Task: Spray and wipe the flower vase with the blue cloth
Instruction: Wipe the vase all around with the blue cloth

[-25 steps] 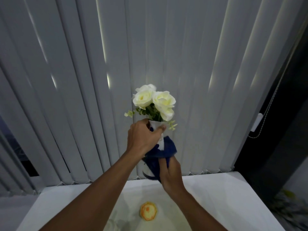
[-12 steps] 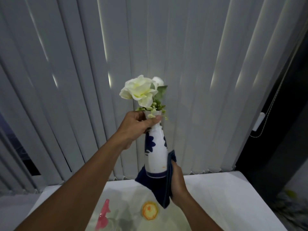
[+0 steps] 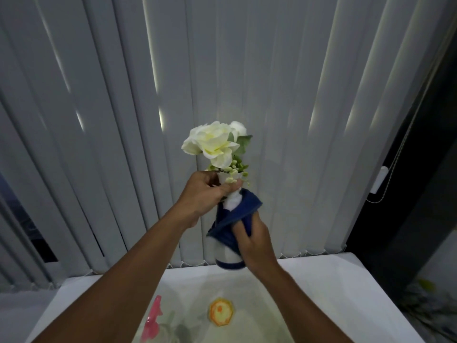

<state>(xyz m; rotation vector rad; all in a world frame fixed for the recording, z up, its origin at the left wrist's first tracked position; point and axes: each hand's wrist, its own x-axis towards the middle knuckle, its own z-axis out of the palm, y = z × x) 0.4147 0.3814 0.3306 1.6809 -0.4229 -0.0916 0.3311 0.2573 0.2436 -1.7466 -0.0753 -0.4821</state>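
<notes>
I hold a white vase (image 3: 228, 256) with a dark blue band at its base up in the air above the table. White flowers (image 3: 214, 142) stick out of its top. My left hand (image 3: 206, 194) is closed around the vase's neck. My right hand (image 3: 254, 240) presses the blue cloth (image 3: 235, 219) against the vase's middle and right side, covering most of the body. Only the neck and the lower part of the vase show.
A white table (image 3: 333, 293) lies below, with an orange hexagonal object (image 3: 220, 311) and a pink spray bottle head (image 3: 153, 320) near the bottom edge. Grey vertical blinds (image 3: 123, 120) fill the background; a blind cord (image 3: 390, 169) hangs at the right.
The vase was lifted and turned so the flowers face left. My right hand slid the cloth down to the base half a second ago, then back up over the middle.
</notes>
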